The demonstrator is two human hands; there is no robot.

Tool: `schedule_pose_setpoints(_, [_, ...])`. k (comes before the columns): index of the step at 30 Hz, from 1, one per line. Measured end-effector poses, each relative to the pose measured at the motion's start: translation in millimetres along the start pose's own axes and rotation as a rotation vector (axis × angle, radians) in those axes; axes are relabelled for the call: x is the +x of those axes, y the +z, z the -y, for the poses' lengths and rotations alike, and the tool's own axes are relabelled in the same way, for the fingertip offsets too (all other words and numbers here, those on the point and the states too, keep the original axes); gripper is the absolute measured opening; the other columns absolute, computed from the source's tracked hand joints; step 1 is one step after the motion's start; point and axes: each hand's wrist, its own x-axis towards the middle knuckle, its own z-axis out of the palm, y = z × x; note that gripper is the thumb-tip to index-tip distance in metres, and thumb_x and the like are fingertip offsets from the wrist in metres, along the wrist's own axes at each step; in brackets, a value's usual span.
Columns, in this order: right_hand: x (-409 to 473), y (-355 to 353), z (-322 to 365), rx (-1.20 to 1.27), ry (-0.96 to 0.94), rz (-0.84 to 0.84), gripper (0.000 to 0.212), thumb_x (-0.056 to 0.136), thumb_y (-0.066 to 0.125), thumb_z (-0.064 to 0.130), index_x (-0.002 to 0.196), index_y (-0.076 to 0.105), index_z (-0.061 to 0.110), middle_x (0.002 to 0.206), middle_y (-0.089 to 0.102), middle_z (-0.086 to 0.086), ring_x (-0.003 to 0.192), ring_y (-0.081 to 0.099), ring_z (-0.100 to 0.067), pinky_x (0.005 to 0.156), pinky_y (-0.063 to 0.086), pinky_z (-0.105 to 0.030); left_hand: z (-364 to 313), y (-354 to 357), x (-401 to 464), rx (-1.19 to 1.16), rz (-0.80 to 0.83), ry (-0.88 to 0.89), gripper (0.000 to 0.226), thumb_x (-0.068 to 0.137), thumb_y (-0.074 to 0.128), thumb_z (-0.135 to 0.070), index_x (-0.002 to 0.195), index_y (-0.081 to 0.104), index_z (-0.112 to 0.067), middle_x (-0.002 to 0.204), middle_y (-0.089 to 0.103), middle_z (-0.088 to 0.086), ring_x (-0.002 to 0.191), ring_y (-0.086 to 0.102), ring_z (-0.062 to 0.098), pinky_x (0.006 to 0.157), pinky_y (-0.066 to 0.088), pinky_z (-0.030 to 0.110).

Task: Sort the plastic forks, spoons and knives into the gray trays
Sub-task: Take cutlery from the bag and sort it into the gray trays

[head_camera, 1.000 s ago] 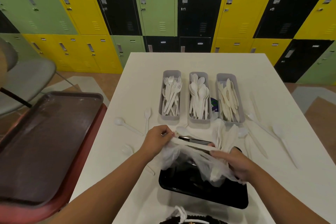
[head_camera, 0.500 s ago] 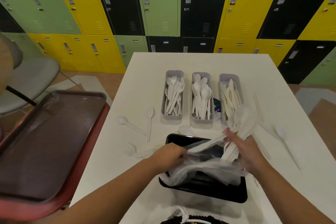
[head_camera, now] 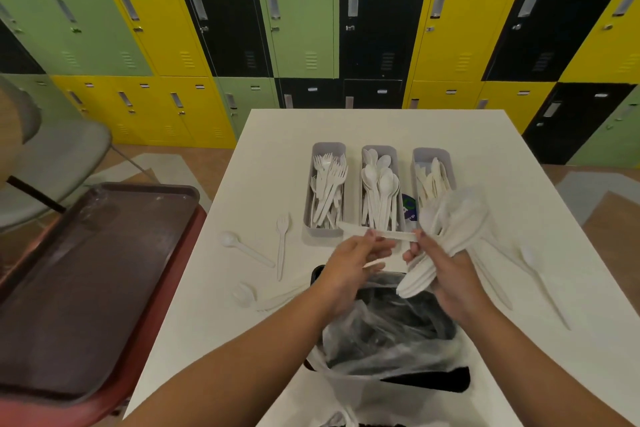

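- Right hand (head_camera: pixel 446 274) grips a blurred bundle of white cutlery (head_camera: pixel 446 236), too many to count, its long axis running from near-left up to far-right.
- Left hand (head_camera: pixel 353 260) pinches one white piece (head_camera: pixel 381 235) lying crosswise, its other end at the right hand's fingers (head_camera: pixel 420 236).
- Just beyond the fingers: three gray trays, forks (head_camera: pixel 323 152), spoons (head_camera: pixel 379 151), knives (head_camera: pixel 431 153), all lengthwise away from the person.
- Left of the hands on the bench (head_camera: pixel 381 125): one loose fork (head_camera: pixel 282 246), two loose spoons (head_camera: pixel 242 246).

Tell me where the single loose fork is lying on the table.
The loose fork lies left of the fork tray, beside a loose spoon.
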Motion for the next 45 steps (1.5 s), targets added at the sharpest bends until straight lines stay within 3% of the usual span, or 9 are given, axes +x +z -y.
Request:
schedule_pose_setpoints(3, [-0.1,2.2,-8.7,-0.087,0.013,0.025,0.022,0.091,0.056,0.014,0.070,0.062,0.014,0.054,0.054,-0.002,0.053,0.052,-0.016,0.057,0.046,-0.028,-13.2,1.8,17.3,-0.168,-0.174,-0.018,0.025,0.100,0.040,-0.017,0.092,0.060,-0.005,0.083,0.067,0.007,0.075,0.065,0.013,0.070,0.056,0.020])
schedule_pose_setpoints(7, [3.3,-8.3,-10.0,-0.137,0.059,-0.093,0.013,0.093,0.054,0.013,0.082,0.062,0.009,0.051,0.043,0.001,0.042,0.040,-0.011,0.048,0.038,-0.024,-24.0,-4.3,43.1,0.065,-0.286,0.036,0.023,0.100,0.039,-0.013,0.088,0.056,-0.003,0.069,0.058,0.007,0.056,0.055,0.011,0.056,0.054,0.018])
schedule_pose_setpoints(15, [26.6,-31.7,15.7,-0.049,0.181,-0.055,0.015,0.093,0.047,0.006,0.106,0.055,0.009,0.062,0.044,-0.003,0.051,0.042,-0.014,0.053,0.041,-0.028,-36.8,35.7,103.7,0.760,-0.028,0.044,0.035,0.098,0.044,-0.015,0.064,0.042,-0.011,0.056,0.052,0.007,0.032,0.051,0.004,0.045,0.048,0.017])
schedule_pose_setpoints(22, [52.1,-50.4,25.8,0.043,0.208,0.020,0.022,0.096,0.038,0.012,0.113,0.053,0.012,0.071,0.050,-0.004,0.056,0.048,-0.015,0.058,0.046,-0.031,-39.6,87.0,169.3,1.035,0.015,0.154,0.030,0.095,0.048,-0.022,0.070,0.052,-0.006,0.072,0.056,0.011,0.079,0.057,0.029,0.077,0.047,0.036])
schedule_pose_setpoints(24, [59.3,-53.4,28.4,0.048,0.212,0.025,0.020,0.097,0.036,0.013,0.106,0.054,0.012,0.073,0.052,-0.006,0.056,0.049,-0.016,0.058,0.047,-0.032,-38.5,94.4,177.7,1.011,-0.017,0.187,0.031,0.097,0.045,-0.028,0.099,0.057,0.000,0.098,0.060,0.017,0.096,0.056,0.031,0.083,0.042,0.036])
schedule_pose_setpoints(28, [76.1,-54.5,30.6,-0.129,0.166,-0.018,0.014,0.098,0.040,0.017,0.100,0.053,0.012,0.072,0.059,-0.008,0.060,0.061,-0.014,0.065,0.049,-0.031,-43.3,100.7,160.0,0.755,0.057,0.149,0.043,0.097,0.035,-0.046,0.088,0.055,-0.009,0.085,0.058,0.010,0.081,0.057,0.024,0.080,0.047,0.039])
schedule_pose_setpoints(33, [100.5,-43.2,19.2,-0.395,-0.021,-0.034,0.030,0.096,0.045,0.017,0.121,0.048,0.033,0.110,0.065,0.006,0.105,0.063,-0.012,0.092,0.051,-0.034,-33.4,87.9,139.3,0.742,0.211,0.009,0.045,0.086,0.059,-0.044,0.117,0.052,-0.013,0.102,0.065,0.003,0.085,0.062,0.016,0.066,0.046,0.023])
schedule_pose_setpoints(38, [102.5,-26.1,14.0,-0.300,0.011,0.079,0.035,0.094,0.052,0.015,0.128,0.054,0.023,0.117,0.067,0.001,0.110,0.063,-0.013,0.096,0.050,-0.036,-33.2,59.7,136.9,0.670,0.042,0.081,0.021,0.093,0.049,-0.017,0.080,0.058,-0.004,0.074,0.055,0.010,0.066,0.049,0.017,0.059,0.037,0.024])
schedule_pose_setpoints(45, [101.8,-12.0,11.6,-0.264,0.005,0.100,0.033,0.093,0.051,0.005,0.119,0.058,0.025,0.111,0.069,0.005,0.103,0.066,-0.009,0.087,0.053,-0.025,-31.6,37.2,134.5,0.330,-0.077,-0.095,0.024,0.094,0.049,-0.025,0.091,0.062,-0.006,0.086,0.058,0.015,0.080,0.057,0.026,0.081,0.051,0.044])
